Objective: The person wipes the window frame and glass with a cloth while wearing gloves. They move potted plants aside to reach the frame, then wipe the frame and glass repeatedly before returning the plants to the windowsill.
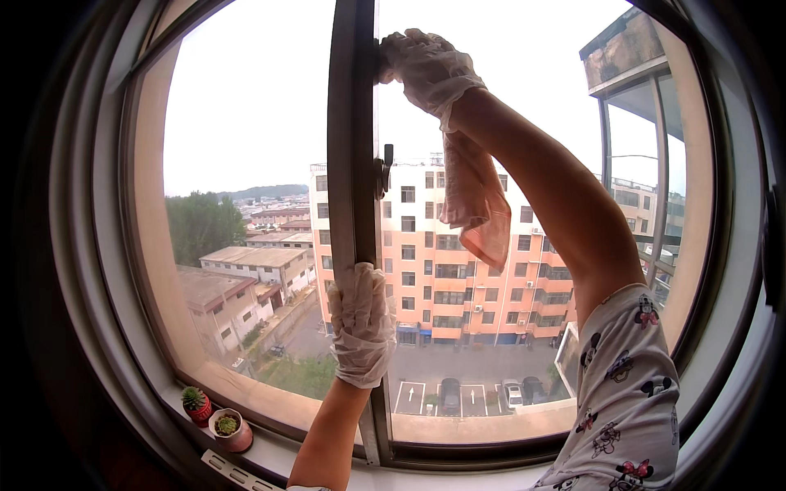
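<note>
My right hand [430, 70], in a thin whitish translucent glove, is high on the right side of the dark vertical window stile [354, 123]. Its fingers are bunched around a pink cloth [473, 196], whose loose end hangs below the wrist in front of the glass. Lower down, my left hand [363, 328] wears a similar wrinkled glove. It lies against the same stile with its fingers pointing up and close together; the palm and thumb are hidden. Between the two hands, a dark window latch [385, 172] juts from the stile's right side.
On the sill [270, 451] at lower left stand a succulent in a red pot [198, 412] and another in a pinkish pot [232, 434]. A slotted white strip [236, 472] lies nearby. Outside are apartment buildings [454, 264] and parked cars far below.
</note>
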Demonstrator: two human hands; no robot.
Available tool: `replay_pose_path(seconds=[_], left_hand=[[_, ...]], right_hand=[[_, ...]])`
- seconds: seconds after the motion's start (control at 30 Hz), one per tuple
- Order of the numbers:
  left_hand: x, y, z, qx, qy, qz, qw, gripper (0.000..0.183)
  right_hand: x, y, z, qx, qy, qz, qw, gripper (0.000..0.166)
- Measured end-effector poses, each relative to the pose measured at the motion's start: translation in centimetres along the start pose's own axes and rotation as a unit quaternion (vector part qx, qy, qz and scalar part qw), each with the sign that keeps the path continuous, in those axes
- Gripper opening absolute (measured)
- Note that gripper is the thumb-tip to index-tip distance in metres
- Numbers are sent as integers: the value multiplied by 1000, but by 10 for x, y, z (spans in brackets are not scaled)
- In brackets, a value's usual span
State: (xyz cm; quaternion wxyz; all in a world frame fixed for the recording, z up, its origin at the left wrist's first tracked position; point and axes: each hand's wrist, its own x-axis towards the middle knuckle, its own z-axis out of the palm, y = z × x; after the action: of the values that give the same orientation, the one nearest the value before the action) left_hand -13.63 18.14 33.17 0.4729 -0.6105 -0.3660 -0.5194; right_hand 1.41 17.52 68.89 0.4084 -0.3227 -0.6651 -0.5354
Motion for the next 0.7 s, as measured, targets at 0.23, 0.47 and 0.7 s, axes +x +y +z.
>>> replay_pose_path(seconds=[0.23, 0.47, 0.7], left_hand=[[-4, 8, -8, 111, -58, 79, 989, 55], [-3, 1, -14, 138, -90, 87, 982, 49], [-4, 10, -13, 3, -87, 65, 994, 55]], right_hand=[[106, -20, -61, -58, 10, 216, 975, 20], [57, 1, -9, -79, 11, -5, 997, 23], [97, 61, 23, -131, -6, -20, 991, 33]])
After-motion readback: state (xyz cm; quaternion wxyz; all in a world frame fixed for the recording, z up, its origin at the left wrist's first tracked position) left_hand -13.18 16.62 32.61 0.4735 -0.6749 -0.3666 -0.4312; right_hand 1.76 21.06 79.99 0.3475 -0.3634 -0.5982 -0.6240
